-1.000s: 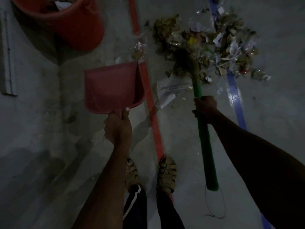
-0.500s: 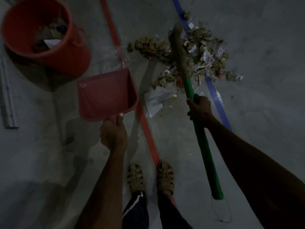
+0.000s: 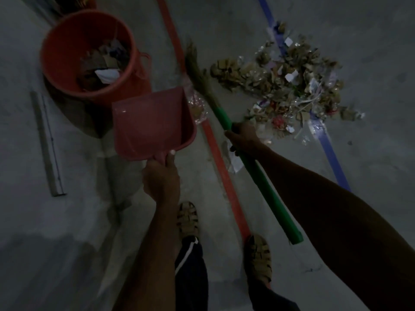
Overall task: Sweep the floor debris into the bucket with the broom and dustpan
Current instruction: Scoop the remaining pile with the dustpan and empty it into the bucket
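My left hand (image 3: 162, 178) grips the handle of a pink dustpan (image 3: 151, 122), held up with its pan looking empty, just in front of the orange bucket (image 3: 67, 37). The bucket holds paper and cardboard scraps. My right hand (image 3: 243, 139) grips the green handle of the broom (image 3: 265, 189). Its straw head (image 3: 197, 70) points up-left, between the dustpan and the debris pile (image 3: 289, 90). That pile of dry leaves, paper bits and wrappers lies on the floor to the right.
A red tape line (image 3: 224, 171) and a blue tape line (image 3: 332, 160) run across the grey concrete floor. A grey metal strip (image 3: 48, 144) lies at the left. A crumpled clear wrapper (image 3: 197, 106) sits beside the dustpan. My sandalled feet (image 3: 187, 218) stand below.
The broom head has swung left out of the debris pile toward the dustpan. The bucket and pile now sit lower and further right in view as my head turned.
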Demonstrator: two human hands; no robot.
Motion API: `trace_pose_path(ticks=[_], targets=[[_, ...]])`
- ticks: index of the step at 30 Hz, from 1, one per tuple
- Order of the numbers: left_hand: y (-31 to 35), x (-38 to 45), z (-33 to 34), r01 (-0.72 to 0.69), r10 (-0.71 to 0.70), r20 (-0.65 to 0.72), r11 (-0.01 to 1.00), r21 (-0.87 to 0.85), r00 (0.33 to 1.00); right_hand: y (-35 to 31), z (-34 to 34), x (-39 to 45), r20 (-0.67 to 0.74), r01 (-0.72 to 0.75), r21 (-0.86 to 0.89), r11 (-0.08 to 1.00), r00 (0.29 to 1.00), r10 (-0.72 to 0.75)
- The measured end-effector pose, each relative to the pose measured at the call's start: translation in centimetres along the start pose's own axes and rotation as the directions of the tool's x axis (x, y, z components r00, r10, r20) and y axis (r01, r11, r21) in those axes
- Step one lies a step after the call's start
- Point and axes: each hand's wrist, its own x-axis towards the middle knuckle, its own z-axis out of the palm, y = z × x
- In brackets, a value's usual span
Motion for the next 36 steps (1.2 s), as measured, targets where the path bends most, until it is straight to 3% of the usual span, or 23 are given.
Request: trace_pose_path(ticks=[9,17,22,30,36], targets=[[-4.3,8.6,-1.8,0.005,-0.011,0.036,0.986,0.166,0.999,-2.4,10.8,6.8,0.165,-0.318,0.068,0.946,0.939,0.303],[-6.0,8.5,-3.3,0.04,-0.061,0.078,0.967,0.253,0.995,2.2,5.7,4.6,-0.111,-0.433,0.014,0.901,0.895,0.431],[-6.0,6.1,-3.1,0.046,-0.079,0.104,0.958,0.282,0.991,3.2,1.9,1.9,-0.304,-0.346,0.009,0.938,0.893,0.332],[-5.6,1.8,-2.2,0.036,-0.075,0.13,0.959,0.28,0.989,1.5,3.7,-0.7,-0.21,-0.127,0.035,0.991,0.969,0.131],[-4.6,1.8,-1.8,0.007,-0.047,0.13,0.957,0.289,0.99,1.4,4.6,-0.6,-0.077,-0.216,0.106,0.971,0.971,0.224]])
